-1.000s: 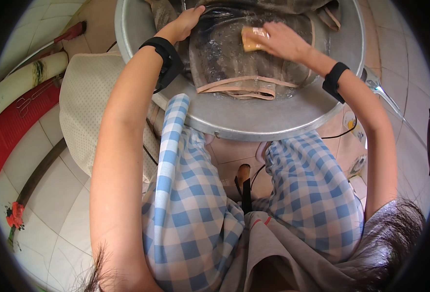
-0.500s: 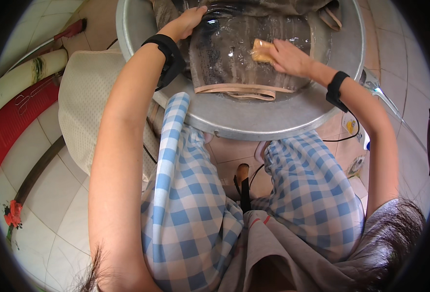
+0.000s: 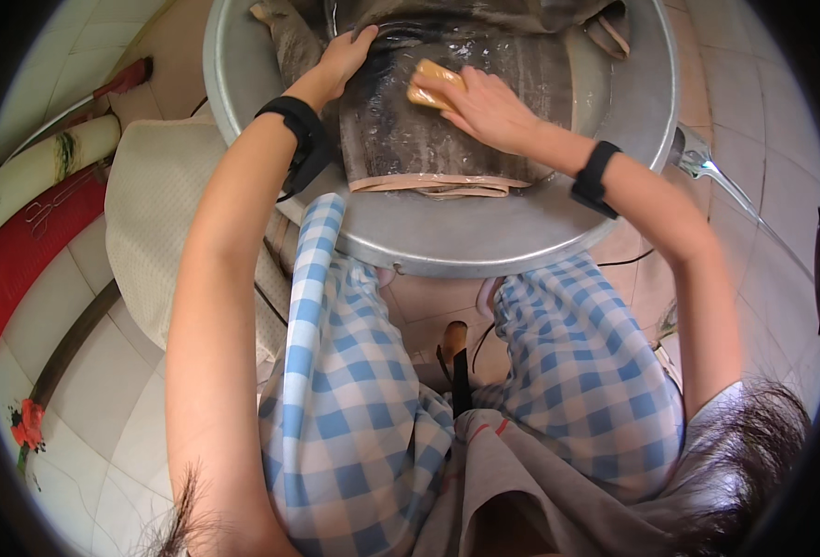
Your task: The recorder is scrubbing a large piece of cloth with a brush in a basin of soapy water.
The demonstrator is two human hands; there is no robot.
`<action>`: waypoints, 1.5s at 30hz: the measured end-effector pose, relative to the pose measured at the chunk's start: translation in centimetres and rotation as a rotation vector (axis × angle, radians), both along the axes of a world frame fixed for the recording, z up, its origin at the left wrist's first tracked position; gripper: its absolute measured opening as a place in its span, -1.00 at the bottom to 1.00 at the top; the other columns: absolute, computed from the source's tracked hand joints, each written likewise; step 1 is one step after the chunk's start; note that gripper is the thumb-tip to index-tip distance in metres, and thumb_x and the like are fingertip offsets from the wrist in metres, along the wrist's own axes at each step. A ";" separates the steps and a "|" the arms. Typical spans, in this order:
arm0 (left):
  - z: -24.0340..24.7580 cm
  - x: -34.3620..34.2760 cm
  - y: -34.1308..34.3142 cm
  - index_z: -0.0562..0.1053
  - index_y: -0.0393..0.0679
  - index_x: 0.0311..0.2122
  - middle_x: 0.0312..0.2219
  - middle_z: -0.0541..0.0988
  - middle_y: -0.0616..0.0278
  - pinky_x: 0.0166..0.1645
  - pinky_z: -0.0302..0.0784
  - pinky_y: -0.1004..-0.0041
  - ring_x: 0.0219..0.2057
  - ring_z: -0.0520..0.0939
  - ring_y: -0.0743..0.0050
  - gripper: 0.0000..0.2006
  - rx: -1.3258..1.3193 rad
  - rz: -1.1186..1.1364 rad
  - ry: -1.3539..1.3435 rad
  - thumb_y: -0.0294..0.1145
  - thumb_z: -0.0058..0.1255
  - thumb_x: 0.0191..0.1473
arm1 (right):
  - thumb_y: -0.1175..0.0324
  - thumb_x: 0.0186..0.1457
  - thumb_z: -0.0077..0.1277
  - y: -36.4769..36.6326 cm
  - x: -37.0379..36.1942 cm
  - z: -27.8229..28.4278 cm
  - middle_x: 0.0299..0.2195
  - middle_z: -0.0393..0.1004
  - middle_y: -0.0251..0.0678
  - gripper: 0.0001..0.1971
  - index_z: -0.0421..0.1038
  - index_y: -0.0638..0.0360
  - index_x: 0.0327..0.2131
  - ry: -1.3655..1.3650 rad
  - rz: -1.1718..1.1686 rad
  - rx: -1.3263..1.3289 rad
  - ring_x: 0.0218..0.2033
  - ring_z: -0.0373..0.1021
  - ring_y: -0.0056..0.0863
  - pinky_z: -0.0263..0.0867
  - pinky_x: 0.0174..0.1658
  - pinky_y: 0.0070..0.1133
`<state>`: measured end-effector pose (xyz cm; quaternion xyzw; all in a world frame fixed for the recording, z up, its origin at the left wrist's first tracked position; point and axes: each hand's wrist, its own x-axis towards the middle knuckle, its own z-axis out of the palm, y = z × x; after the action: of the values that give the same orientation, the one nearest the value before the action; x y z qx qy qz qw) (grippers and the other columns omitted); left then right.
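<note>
A soaked grey-brown garment with pale trim along its near edge lies spread in a wide round metal basin, with a film of water over it. My right hand is closed round a yellow bar of soap, or a block much like one, on the middle of the cloth. At the cloth's left part, my left hand grips the fabric; some of its fingers are hidden. Black bands with dark devices are on both wrists.
Beside the basin on the left hangs a pale textured cloth. A red ridged plastic board and a red-headed brush are farther left. A metal handle-like object is right of the basin, on tiled floor. My checked trouser legs are close to its near rim.
My right hand has slid the soap leftward and slightly away across the cloth, closer to my left hand. The left hand keeps its place on the fabric; the whole view has shifted slightly.
</note>
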<state>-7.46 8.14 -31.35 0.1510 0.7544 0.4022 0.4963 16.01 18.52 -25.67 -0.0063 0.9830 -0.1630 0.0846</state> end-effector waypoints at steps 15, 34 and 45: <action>1.1 0.4 0.4 0.24 -0.18 0.06 -0.14 0.49 0.18 -0.10 0.45 0.22 -0.17 0.52 0.36 -0.48 -0.066 0.017 -0.167 -0.09 0.02 0.09 | 0.19 0.13 -0.16 9.9 7.8 -2.9 -0.14 0.30 0.08 -0.42 -0.10 -0.46 0.21 -0.266 -0.967 0.359 -0.12 0.36 -0.01 0.28 -0.11 -0.16; 0.0 0.6 -0.2 0.33 -0.17 -0.01 -0.16 0.50 0.22 -0.09 0.41 0.39 -0.17 0.50 0.43 -0.56 0.008 0.060 -0.197 -0.10 0.01 0.09 | 0.29 0.04 -0.02 -5.7 -1.9 1.7 -0.33 0.30 -0.01 -0.35 -0.02 -0.25 0.21 0.113 -0.447 -0.064 -0.35 0.33 -0.10 0.31 -0.34 -0.28; 1.3 0.8 -0.4 0.23 -0.13 0.06 -0.05 0.43 0.20 0.07 0.30 0.17 -0.02 0.44 0.30 -0.50 -0.030 0.037 -0.248 -0.10 0.01 0.09 | 0.17 0.05 -0.07 0.8 2.4 -1.5 -0.35 0.33 -0.02 -0.26 -0.22 -0.55 0.25 -0.172 -0.478 0.410 -0.47 0.38 -0.15 0.39 -0.47 -0.31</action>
<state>-6.65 7.77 -30.01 0.0784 0.6958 0.4156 0.5806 18.36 19.29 -27.18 0.2558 0.9582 0.0230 0.1263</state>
